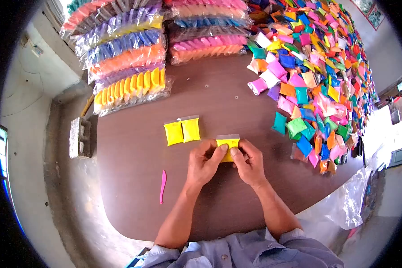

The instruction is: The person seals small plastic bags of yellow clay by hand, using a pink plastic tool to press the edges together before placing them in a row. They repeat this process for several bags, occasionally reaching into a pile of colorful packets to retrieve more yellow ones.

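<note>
Between my two hands is a small yellow packet point(228, 142) with a clear top strip. My left hand point(204, 161) grips its left side, thumb pressed on the front. On the right side my right hand point(250, 163) does the same, with its thumb close to the other one. The fingers behind the packet are hidden. Just beyond my left hand, two more yellow packets point(191, 129) lie side by side on the brown table point(138, 178). A pink plastic knife-shaped tool point(163, 186) lies to the left of my left forearm.
A large heap of small multicoloured packets point(317, 89) covers the table's right side. Clear bags of packets in coloured rows point(125, 60) are stacked at the back left. Clear plastic film point(350, 201) hangs by the right edge. A concrete block point(80, 138) stands beyond the left edge.
</note>
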Tool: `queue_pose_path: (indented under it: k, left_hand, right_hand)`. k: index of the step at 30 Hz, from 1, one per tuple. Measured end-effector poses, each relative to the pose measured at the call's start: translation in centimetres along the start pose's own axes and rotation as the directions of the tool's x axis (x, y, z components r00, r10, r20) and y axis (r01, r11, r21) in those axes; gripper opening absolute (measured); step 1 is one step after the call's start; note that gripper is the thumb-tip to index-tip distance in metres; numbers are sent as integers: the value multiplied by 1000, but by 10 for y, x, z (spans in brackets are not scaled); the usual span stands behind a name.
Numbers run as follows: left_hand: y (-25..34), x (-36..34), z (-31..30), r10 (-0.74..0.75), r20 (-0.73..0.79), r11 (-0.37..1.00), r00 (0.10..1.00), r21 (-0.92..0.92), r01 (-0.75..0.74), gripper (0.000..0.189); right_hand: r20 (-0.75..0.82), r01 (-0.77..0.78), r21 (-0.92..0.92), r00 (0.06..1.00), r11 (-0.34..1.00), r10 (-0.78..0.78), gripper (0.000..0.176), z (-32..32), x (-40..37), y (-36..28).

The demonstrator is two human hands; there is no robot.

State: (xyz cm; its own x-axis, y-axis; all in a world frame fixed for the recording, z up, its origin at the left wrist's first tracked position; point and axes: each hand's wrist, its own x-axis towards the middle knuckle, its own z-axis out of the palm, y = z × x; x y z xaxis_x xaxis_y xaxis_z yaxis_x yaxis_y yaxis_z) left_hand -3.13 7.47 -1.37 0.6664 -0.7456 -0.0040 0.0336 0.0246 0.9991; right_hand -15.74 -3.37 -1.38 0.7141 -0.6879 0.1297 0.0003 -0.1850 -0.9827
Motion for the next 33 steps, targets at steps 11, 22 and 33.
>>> queue_pose_path:
  k: [11, 22, 33]
  left_hand:
    - [2, 0, 5, 60, 19, 998, 998, 0, -60, 16]
    - [-5, -2, 0, 7, 0, 999, 1000, -35, -7, 25]
    - [-9, -1, 3, 198, -52, 938, 979, 301, -174, 20]
  right_hand:
    - [1, 15, -6, 1000, 1000, -15, 16, -4, 0, 7]
    - [-7, -39, -20, 999, 999, 38, 24, -4, 0, 5]
    - [-26, -28, -55, 999, 998, 27, 25, -4, 1, 2]
